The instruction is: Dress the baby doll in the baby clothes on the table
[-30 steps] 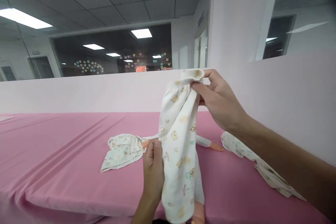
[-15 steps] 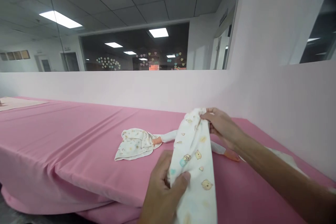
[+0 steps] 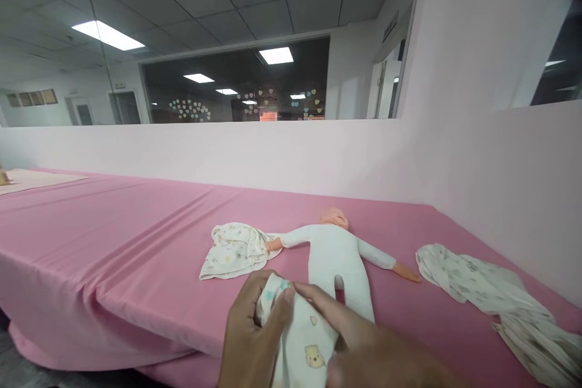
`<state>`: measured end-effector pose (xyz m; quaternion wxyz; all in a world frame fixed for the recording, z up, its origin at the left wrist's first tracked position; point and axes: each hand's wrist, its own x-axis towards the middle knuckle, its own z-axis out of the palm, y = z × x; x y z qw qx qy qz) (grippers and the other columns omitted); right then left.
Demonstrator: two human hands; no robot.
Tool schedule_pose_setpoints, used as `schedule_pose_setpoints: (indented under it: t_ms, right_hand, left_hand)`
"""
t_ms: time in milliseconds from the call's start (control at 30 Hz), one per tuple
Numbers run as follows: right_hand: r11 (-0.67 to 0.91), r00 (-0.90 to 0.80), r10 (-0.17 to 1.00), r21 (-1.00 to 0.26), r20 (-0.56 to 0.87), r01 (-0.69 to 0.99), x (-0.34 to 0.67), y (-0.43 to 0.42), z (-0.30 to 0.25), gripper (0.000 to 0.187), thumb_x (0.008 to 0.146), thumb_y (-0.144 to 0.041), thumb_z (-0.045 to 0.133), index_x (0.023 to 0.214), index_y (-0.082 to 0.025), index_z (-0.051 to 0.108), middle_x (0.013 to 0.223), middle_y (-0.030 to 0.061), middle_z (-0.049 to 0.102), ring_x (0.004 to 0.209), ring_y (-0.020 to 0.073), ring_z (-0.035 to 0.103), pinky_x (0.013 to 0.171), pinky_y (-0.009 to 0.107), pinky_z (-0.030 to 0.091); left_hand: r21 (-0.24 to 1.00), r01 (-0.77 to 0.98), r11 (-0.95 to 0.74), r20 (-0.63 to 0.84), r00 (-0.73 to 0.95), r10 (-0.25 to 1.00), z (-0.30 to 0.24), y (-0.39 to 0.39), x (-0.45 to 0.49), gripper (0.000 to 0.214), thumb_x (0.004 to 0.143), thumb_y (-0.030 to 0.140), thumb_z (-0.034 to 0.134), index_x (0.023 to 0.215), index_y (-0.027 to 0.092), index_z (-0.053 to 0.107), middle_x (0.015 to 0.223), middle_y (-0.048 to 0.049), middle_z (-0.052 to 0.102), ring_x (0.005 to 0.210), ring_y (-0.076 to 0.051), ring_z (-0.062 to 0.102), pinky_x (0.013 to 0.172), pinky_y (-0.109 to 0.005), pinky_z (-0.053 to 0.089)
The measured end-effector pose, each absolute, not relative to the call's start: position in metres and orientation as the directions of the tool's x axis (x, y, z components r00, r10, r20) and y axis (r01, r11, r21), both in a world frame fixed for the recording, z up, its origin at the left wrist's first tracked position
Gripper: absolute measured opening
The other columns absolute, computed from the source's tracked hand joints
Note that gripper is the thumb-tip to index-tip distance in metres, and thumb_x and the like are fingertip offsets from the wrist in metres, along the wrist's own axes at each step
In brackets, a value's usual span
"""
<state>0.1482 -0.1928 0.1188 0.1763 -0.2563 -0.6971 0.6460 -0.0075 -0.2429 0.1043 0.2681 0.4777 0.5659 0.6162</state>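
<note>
A baby doll (image 3: 335,254) in a pale one-piece suit lies on its back on the pink-covered table (image 3: 136,236), arms spread. Close to the camera, both my hands grip a small white garment printed with bears (image 3: 302,339). My left hand (image 3: 248,339) pinches its top edge and my right hand (image 3: 359,345) holds it from the right. The garment hangs just before the doll's legs. A second printed white garment (image 3: 234,250) lies crumpled by the doll's outstretched hand on the left.
A bunched white printed cloth (image 3: 491,297) lies at the table's right end near the pale wall (image 3: 477,157). A flat beige sheet (image 3: 31,179) rests at the far left. The table's front edge drops off at the lower left.
Both hands came down with the bear-print garment, from held high and stretched out to bunched low near the table edge. The doll, hidden behind it before, now shows in full.
</note>
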Motion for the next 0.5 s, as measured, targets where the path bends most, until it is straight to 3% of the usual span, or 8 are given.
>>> schedule_pose_setpoints:
  t_ms: [67, 133, 200, 333, 400, 500]
  right_hand:
    - [-0.085, -0.743, 0.646, -0.984, -0.175, 0.158, 0.142, -0.199, 0.111, 0.08, 0.068, -0.026, 0.07, 0.142, -0.029, 0.039, 0.081, -0.0015, 0.065, 0.073, 0.0167, 0.063, 0.065, 0.024, 0.046]
    - [-0.108, -0.643, 0.752, -0.99, -0.143, 0.094, 0.136, -0.197, 0.102, 0.063, 0.071, -0.023, 0.065, 0.132, -0.024, 0.05, 0.075, -0.0012, 0.063, 0.068, 0.0153, 0.061, 0.064, 0.024, 0.045]
    - [-0.113, -0.544, 0.835, -0.993, -0.084, -0.02, 0.134, -0.188, 0.094, 0.048, 0.074, -0.024, 0.062, 0.122, -0.02, 0.057, 0.073, 0.0007, 0.062, 0.069, 0.0166, 0.06, 0.065, 0.027, 0.046]
    - [-0.178, -0.487, 0.869, -0.973, -0.084, -0.15, 0.135, -0.169, 0.076, 0.033, 0.08, -0.029, 0.06, 0.112, -0.021, 0.058, 0.076, 0.0014, 0.06, 0.07, 0.0165, 0.059, 0.064, 0.028, 0.046]
    - [-0.182, -0.49, 0.866, -0.975, -0.097, -0.129, 0.136, -0.161, 0.065, 0.028, 0.08, -0.029, 0.06, 0.107, -0.02, 0.058, 0.075, 0.0011, 0.061, 0.07, 0.0157, 0.059, 0.065, 0.029, 0.047]
    - [-0.172, -0.494, 0.864, -0.979, -0.098, -0.106, 0.139, -0.15, 0.049, 0.028, 0.079, -0.029, 0.06, 0.104, -0.017, 0.056, 0.081, 0.0035, 0.065, 0.073, 0.0169, 0.062, 0.068, 0.031, 0.049]
  left_hand:
    - [0.962, 0.196, -0.189, 0.256, -0.414, 0.874, 0.1, -0.24, -0.008, 0.039, 0.078, 0.052, 0.061, 0.099, 0.019, 0.061, 0.08, -0.0021, 0.065, 0.077, -0.02, 0.061, 0.071, -0.028, 0.051]
    - [0.971, 0.17, -0.171, 0.222, -0.358, 0.907, 0.093, -0.237, -0.009, 0.045, 0.077, 0.052, 0.063, 0.107, 0.019, 0.058, 0.09, -0.0039, 0.067, 0.084, -0.022, 0.063, 0.077, -0.031, 0.051]
    - [0.98, 0.094, -0.173, 0.19, -0.231, 0.954, 0.082, -0.233, -0.01, 0.055, 0.074, 0.052, 0.067, 0.116, 0.019, 0.053, 0.104, -0.0071, 0.066, 0.094, -0.025, 0.063, 0.082, -0.034, 0.051]
    - [0.984, -0.09, -0.154, 0.157, 0.027, 0.987, 0.05, -0.223, -0.018, 0.07, 0.073, 0.048, 0.069, 0.131, 0.022, 0.039, 0.127, -0.0122, 0.057, 0.111, -0.028, 0.058, 0.089, -0.039, 0.05]
    - [0.991, -0.034, -0.131, 0.132, 0.028, 0.991, 0.035, -0.215, -0.03, 0.065, 0.077, 0.043, 0.065, 0.131, 0.02, 0.037, 0.129, -0.0126, 0.056, 0.114, -0.028, 0.056, 0.092, -0.039, 0.049]
    - [0.985, 0.164, -0.061, 0.079, -0.107, 0.991, 0.019, -0.199, -0.062, 0.057, 0.08, 0.033, 0.057, 0.131, 0.019, 0.036, 0.128, -0.0106, 0.056, 0.114, -0.025, 0.056, 0.095, -0.036, 0.047]
